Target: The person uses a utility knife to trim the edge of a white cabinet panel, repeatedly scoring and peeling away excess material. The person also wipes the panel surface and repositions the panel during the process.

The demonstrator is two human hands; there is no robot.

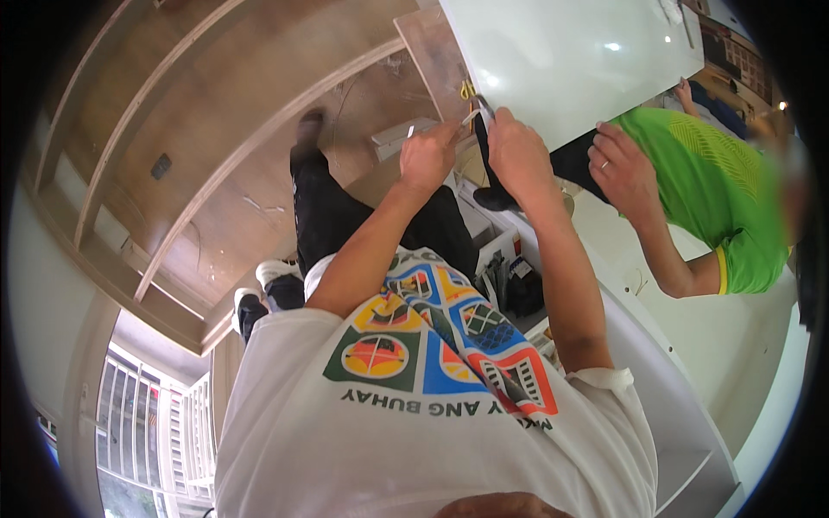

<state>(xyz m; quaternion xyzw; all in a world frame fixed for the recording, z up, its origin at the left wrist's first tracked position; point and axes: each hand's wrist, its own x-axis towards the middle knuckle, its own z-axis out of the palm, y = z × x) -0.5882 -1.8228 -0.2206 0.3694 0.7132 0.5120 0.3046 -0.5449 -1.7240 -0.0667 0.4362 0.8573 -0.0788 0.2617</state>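
Both my hands are raised close together at the near-left corner of a glossy white panel (561, 60). My left hand (429, 157) is closed, its thumb and forefinger pinched on a thin pale strip (469, 117) that points toward the other hand. My right hand (518, 160) is wrapped round a slim grey tool (484, 105); its exact kind is too small to make out. A small yellow item (467, 90) shows just beyond the tool, beside the panel's edge. Most of the tool's grip is hidden by my fingers.
On the right stands a person in a green shirt (699, 198), one hand (622, 168) raised near the panel. A wooden frame (186, 203) with curved-looking ribs spans the left. An open drawer or box (509, 259) holds dark items below my right arm. A white barred gate (155, 423) is lower left.
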